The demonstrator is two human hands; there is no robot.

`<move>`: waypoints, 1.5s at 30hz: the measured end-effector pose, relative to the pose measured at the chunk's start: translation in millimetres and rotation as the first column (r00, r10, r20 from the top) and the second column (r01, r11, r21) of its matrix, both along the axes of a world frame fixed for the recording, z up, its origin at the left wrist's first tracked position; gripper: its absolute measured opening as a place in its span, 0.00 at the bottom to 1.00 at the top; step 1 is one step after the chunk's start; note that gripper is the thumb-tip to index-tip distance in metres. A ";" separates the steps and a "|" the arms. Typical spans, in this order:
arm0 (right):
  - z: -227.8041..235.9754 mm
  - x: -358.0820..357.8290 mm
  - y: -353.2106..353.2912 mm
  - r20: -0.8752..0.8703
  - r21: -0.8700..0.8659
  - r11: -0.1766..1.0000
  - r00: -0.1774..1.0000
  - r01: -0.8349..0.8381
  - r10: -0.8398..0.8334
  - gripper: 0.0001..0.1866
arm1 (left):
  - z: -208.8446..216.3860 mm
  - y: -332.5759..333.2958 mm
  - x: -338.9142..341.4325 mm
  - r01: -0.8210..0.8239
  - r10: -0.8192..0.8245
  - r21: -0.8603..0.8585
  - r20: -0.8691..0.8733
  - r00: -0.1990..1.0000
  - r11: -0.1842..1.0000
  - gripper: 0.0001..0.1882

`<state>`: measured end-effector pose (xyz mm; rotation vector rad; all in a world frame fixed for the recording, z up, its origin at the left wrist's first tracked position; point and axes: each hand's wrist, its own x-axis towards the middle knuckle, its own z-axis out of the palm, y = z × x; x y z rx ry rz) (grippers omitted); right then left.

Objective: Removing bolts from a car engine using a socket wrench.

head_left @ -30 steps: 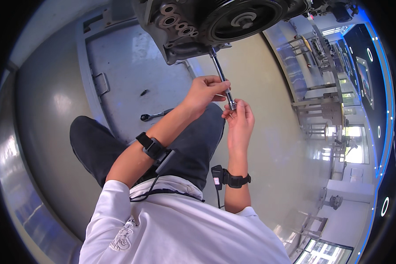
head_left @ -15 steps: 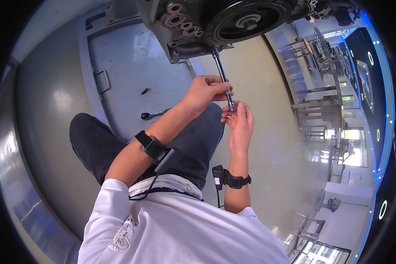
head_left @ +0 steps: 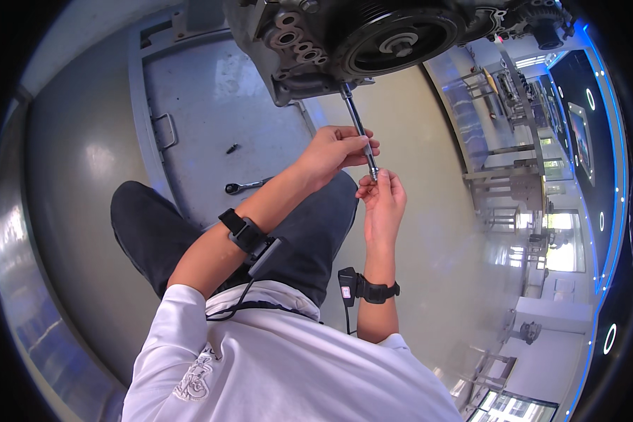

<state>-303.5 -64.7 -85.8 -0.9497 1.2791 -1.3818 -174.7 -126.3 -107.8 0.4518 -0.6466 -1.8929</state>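
A shiny extension bar (head_left: 354, 110) slants down from the underside of a dark engine (head_left: 304, 83), where its upper end meets the lower edge near the large round pulley (head_left: 404, 48). My left hand (head_left: 329, 153) is closed around the bar's middle, thumb lying along it. Just below, my right hand (head_left: 385, 207) pinches the bar's lower end between thumb and fingers. Whether a socket sits at the upper end is too small to tell.
Left of my forearm, a ratchet wrench (head_left: 238, 188) lies on a grey metal plate (head_left: 204, 105), partly hidden by the arm. A small dark piece (head_left: 231, 148) rests farther up that plate. A metal handle (head_left: 167, 131) is at its left edge. Metal tables (head_left: 506, 176) stand at right.
My right fingers have closed farther over the bar's lower end. The engine and both hands appear slightly lower in view; my left hand keeps its hold.
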 end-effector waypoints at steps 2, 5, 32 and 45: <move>2.1 3.0 0.9 -0.133 -0.049 0.997 0.989 0.051 -0.057 0.07 | 0.4 3.0 -2.6 -0.022 0.022 0.029 0.013 1.000 0.999 0.17; -1.5 4.1 3.0 -0.163 -0.077 0.994 0.983 0.078 -0.090 0.09 | -3.0 3.2 -4.4 0.000 -0.004 0.042 0.087 0.996 0.999 0.19; 9.4 -10.7 14.8 0.096 0.077 0.997 0.995 -0.024 0.017 0.11 | 25.3 18.9 11.9 0.109 -0.147 0.169 0.232 0.961 0.980 0.14; -2.4 -3.7 3.4 0.256 0.204 0.832 0.848 -0.516 0.464 0.22 | 25.2 7.8 52.9 0.193 -0.241 0.157 0.392 0.888 0.968 0.10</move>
